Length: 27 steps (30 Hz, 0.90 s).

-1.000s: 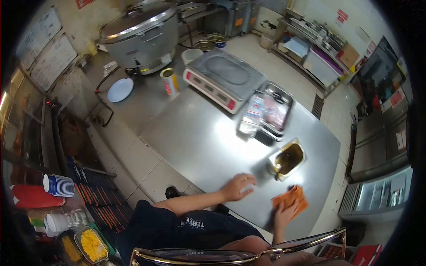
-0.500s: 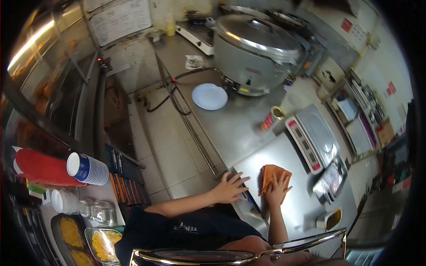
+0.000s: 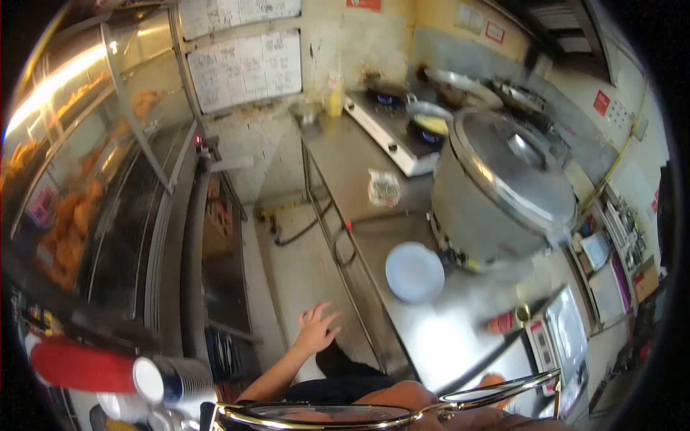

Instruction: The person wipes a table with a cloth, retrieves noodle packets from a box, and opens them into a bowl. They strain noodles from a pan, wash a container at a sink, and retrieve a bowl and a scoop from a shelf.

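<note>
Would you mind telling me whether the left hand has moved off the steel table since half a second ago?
Yes. The left hand has lifted off the steel table; it now hangs open over the floor, left of the table's edge.

left hand [image 3: 316, 329]: bare, no glove, no ring or watch that I can see, a bit motion-blurred
left arm: bare all the way down the forearm, so short sleeves
shirt [image 3: 338, 389]: dark, navy or black, only a slice of it shows at the bottom of the view
glasses [image 3: 388, 409]: thin gold-coloured metal frame, both rims curve across the bottom edge
right hand: can't make it out, the glasses rim and blur cover that corner
</note>
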{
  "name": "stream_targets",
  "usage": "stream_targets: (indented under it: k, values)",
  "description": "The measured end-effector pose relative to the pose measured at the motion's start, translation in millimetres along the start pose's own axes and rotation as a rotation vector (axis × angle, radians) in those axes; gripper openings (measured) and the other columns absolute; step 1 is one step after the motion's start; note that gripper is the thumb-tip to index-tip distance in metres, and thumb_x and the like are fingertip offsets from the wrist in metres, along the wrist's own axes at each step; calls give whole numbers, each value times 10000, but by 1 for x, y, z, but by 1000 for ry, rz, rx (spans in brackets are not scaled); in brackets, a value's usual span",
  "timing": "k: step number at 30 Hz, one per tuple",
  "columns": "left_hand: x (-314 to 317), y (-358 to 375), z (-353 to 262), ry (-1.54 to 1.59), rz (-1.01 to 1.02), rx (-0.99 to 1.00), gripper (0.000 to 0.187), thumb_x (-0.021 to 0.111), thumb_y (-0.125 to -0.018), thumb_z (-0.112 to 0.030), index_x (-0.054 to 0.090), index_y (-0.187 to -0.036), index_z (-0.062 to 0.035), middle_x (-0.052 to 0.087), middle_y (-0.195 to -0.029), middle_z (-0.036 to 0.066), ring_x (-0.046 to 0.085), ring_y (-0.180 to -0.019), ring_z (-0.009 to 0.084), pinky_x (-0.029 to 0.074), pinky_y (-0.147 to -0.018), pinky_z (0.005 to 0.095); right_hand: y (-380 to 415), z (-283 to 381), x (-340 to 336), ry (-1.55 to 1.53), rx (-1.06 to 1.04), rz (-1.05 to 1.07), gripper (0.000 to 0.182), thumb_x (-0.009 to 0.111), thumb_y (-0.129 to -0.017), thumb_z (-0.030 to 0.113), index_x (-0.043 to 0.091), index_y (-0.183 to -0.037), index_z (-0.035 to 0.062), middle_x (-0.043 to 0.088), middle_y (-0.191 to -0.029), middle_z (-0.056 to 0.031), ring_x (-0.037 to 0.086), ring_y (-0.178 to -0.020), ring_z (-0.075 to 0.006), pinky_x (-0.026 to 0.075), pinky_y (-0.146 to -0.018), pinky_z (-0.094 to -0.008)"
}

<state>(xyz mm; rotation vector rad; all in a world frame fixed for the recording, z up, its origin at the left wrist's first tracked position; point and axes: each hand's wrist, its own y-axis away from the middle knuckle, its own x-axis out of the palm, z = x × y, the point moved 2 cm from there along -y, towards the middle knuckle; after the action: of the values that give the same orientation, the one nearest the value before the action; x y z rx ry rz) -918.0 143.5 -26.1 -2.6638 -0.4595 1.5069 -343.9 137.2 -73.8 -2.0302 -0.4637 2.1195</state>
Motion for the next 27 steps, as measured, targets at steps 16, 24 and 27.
stream_targets:
  k: [16,24,27]
  values:
    - [-123,-158,279,-23,151,-465,427,584,-772,-430,553,-1129,-198,414,-1270,100,381,-1174,286,260,-908,572,-321,517,7,-616,-462,907,488,614,-753,270,474,-1148,21,498,-1134,-182,488,-1056,-278,400,-878,-358]
    - [-262,-247,334,291,-177,-66,405,557,-841,-279,490,-1184,-75,495,-1161,115,474,-1088,272,377,-923,356,-473,811,-46,-663,-1071,807,375,651,-748,190,559,-1066,16,586,-1035,-158,568,-973,-230,468,-804,-331]
    - [-285,-246,343,579,-136,-83,402,557,-854,-229,466,-1207,-60,487,-1182,90,469,-1101,219,352,-957,338,-516,937,-150,-1144,-1451,410,321,641,-749,176,567,-1024,28,592,-1024,-129,560,-973,-277,441,-831,-346]
